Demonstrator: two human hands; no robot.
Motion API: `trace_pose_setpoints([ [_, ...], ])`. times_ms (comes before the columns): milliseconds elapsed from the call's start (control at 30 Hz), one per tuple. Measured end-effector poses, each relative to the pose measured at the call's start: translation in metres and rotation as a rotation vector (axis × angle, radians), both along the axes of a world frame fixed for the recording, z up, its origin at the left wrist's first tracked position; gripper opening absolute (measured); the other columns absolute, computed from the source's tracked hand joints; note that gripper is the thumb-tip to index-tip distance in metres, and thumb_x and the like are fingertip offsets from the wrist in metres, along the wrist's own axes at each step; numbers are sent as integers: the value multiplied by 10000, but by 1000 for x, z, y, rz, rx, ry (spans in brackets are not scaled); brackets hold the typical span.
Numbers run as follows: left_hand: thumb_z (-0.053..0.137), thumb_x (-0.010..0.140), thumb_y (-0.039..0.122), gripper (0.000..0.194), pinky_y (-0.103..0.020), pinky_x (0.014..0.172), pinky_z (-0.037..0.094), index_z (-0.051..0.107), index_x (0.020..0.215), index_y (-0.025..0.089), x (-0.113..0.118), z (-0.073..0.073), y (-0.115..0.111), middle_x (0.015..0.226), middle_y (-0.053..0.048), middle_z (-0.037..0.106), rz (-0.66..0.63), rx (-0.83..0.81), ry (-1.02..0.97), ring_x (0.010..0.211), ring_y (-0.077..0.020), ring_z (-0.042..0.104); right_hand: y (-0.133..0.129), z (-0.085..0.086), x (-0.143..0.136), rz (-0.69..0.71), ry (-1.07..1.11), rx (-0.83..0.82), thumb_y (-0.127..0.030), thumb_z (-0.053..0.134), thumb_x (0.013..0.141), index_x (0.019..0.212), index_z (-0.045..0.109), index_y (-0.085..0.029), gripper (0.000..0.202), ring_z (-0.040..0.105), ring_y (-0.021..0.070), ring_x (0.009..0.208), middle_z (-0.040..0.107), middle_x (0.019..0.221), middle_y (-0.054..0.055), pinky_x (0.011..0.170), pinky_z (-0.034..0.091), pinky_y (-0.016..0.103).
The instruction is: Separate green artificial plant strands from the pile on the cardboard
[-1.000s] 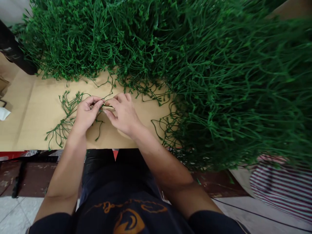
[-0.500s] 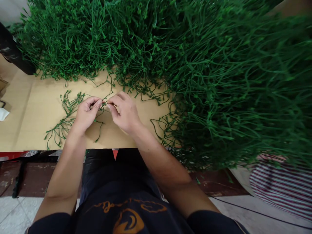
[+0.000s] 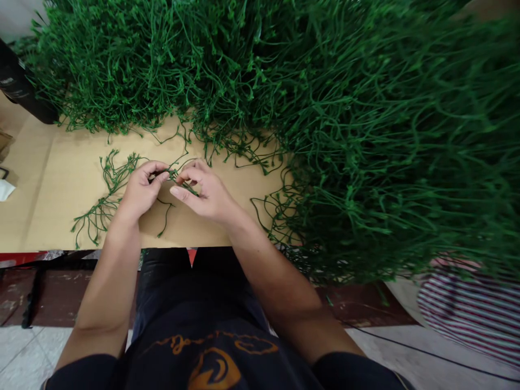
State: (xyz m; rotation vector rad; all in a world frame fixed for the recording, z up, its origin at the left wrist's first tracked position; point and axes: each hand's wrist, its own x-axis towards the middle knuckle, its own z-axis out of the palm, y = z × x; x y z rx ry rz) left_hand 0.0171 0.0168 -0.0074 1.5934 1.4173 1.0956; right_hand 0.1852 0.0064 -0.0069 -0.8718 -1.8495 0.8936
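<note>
- Left hand (image 3: 140,192): fingers curled, thumb and forefinger pinching one end of a thin green sprig (image 3: 179,181) just above the work surface.
- Right hand (image 3: 205,192): thumb and forefinger closed on the same sprig, just beside the left fingertips; the remaining fingers are loosely extended. The two hands nearly touch at the pinch.
- Location of the sprig: held between both hands over the cardboard sheet (image 3: 52,184), near the sheet's middle. A loose tendril hangs from it and trails onto the cardboard below the left hand.
- Handling judgement: the sprig looks very light, thin and flexible, likely moulded plastic. It should bend readily rather than snap, though the fine side shoots and small nubs could tear off under a hard pull. The surface looks matt, so slip appears unlikely.
- Where to grip: on the thicker main stem near the join, with fingertips only. Taking it by the slender tips would probably let it flop and tangle.
- Small bunch of sprigs (image 3: 108,197): lies flat on the cardboard to the left of the left hand, partly under the wrist, shoots fanned outward.
- Large heap of sprigs (image 3: 325,108): fills the far and right parts of the surface, densely tangled; strays spill onto the cardboard near the right hand.
- Striped cloth (image 3: 467,319): at lower right, below the heap; what it belongs to cannot be told.
</note>
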Motion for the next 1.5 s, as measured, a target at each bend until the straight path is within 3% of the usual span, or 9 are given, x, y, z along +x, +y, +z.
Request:
trace_pose_setpoints([
  [200,592,716,186,115,-264,765,458,630,822,164,-2,-4,0,798,-11,624,-23,35,-44,771,-124,560,3,-1,3,30,399,-591,-746,491,715,758,486,-200,548,488,83,620,523,728,-3,551,411,242],
  [300,594,729,186,98,-270,785,460,633,817,168,-1,-3,-1,810,-16,628,-22,56,-23,797,-132,569,2,-2,1,76,388,-683,-702,634,621,755,451,-208,544,403,52,499,457,606,-60,470,351,220],
  [433,582,744,194,97,-251,730,457,632,822,166,1,-2,-1,781,-10,618,-13,37,-1,749,-122,550,-1,0,-4,181,337,-621,-630,705,595,732,470,-195,512,395,47,532,424,618,-65,494,346,226],
  [633,555,757,208,118,-234,633,426,637,825,157,5,-1,-4,685,9,585,-43,-11,52,636,-107,507,0,-7,-4,107,299,-566,-559,634,724,697,444,-202,405,358,61,507,396,596,-58,476,308,242],
  [867,508,796,272,175,-255,686,408,634,856,166,1,-6,-3,764,-11,634,-52,62,217,709,-132,539,-1,-18,-9,55,286,-543,-411,560,814,731,450,-200,252,326,69,525,369,603,-56,500,287,235],
  [1100,504,791,267,124,-257,572,324,590,742,191,9,-9,-5,594,17,531,3,71,399,569,-127,455,0,-18,-6,110,169,-413,-271,447,853,688,388,-207,187,329,85,560,327,622,-48,547,309,235],
  [1333,501,794,300,166,-272,568,256,482,664,199,-3,-8,14,549,27,422,329,36,419,554,-130,377,-44,5,-15,578,-165,-83,-127,439,840,692,444,-189,160,437,103,681,482,665,-23,739,405,262],
  [1400,499,796,315,162,-265,579,279,492,683,199,-8,-11,15,568,30,432,277,53,321,566,-127,387,-48,10,-8,447,-197,-33,-117,433,843,708,470,-184,156,459,108,689,521,682,-12,741,410,267],
  [1500,512,782,321,158,-258,579,295,504,685,197,-9,-13,10,569,36,424,180,39,231,561,-119,383,-37,19,22,-39,-180,-2,-185,429,868,793,529,-175,125,516,142,751,568,767,31,712,421,291],
])
